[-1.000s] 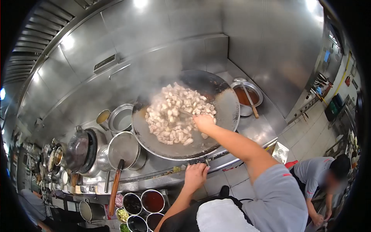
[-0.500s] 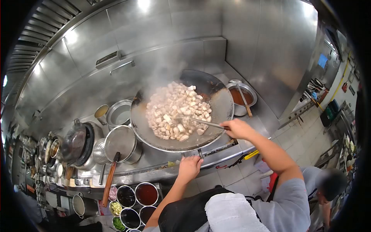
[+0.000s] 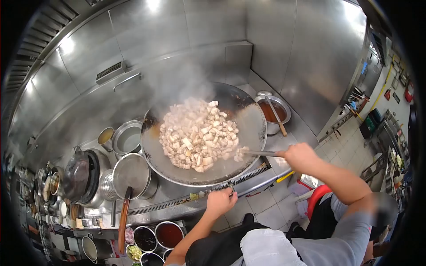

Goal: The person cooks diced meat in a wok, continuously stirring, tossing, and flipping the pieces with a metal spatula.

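Observation:
A large wok holds a steaming heap of pale diced meat. My right hand, past the wok's right rim, is closed round the handle of a metal cooking tool. The tool's far end is at the right edge of the heap, blurred among a few pieces. My left hand is at the front edge of the stove just below the wok, its fingers curled by a small metal knob or lever; what it grips is mostly hidden.
A pot of reddish-brown liquid with a ladle stands right of the wok. On the left are a strainer on a pot, a metal basin and a lidded wok. Sauce containers sit below. A co-worker stands at lower right.
My right hand has moved right and toward the front, drawing the tool from the middle of the meat to its right edge. My left hand stays by the stove's front edge.

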Demonstrator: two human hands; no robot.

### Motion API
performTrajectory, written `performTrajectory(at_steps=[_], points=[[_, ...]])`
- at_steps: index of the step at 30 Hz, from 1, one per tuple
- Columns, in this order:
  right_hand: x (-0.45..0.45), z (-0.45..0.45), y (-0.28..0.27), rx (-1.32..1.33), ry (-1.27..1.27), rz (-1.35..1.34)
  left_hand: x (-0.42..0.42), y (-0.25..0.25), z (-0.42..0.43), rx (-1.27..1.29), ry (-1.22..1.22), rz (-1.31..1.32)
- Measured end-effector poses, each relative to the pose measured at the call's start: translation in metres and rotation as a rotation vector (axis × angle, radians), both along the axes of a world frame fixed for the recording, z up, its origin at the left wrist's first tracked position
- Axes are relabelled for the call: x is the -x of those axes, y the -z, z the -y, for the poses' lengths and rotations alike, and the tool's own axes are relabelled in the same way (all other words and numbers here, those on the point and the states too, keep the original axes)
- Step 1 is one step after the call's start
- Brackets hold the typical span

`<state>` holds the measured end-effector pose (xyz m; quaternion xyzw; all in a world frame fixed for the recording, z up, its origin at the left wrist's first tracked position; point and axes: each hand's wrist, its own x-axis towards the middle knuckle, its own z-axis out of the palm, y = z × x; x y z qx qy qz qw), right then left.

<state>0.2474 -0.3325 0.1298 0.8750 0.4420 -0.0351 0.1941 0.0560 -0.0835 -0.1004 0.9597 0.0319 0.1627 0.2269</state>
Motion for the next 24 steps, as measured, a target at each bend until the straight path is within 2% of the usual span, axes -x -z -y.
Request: performTrajectory(at_steps=[3,8,10,12,16,20,22,24], points=[[-0.046,-0.058,0.078,-0.129,-0.048,-0.009,-0.001,0.008,0.001,-0.066,-0.027,0.179],[-0.122,-0.217,0.168,-0.493,-0.110,-0.008,-0.005,0.011,0.004,-0.069,-0.069,0.229],[-0.131,-0.256,0.175,-0.563,-0.161,0.026,-0.004,0.012,0.006,-0.051,-0.078,0.240],[-0.124,-0.272,0.162,-0.531,-0.082,0.041,-0.003,0.014,0.006,-0.069,-0.097,0.226],[-0.106,-0.238,0.160,-0.477,-0.050,-0.062,0.003,0.005,0.010,-0.057,-0.121,0.145],[-0.052,-0.158,0.141,-0.416,0.034,-0.154,0.006,0.013,0.007,-0.023,-0.094,0.143],[-0.047,-0.111,0.134,-0.479,0.014,-0.184,0.009,0.011,0.006,0.005,-0.072,0.178],[-0.074,-0.065,0.154,-0.807,-0.178,-0.283,0.011,0.013,0.004,0.000,-0.042,0.208]])
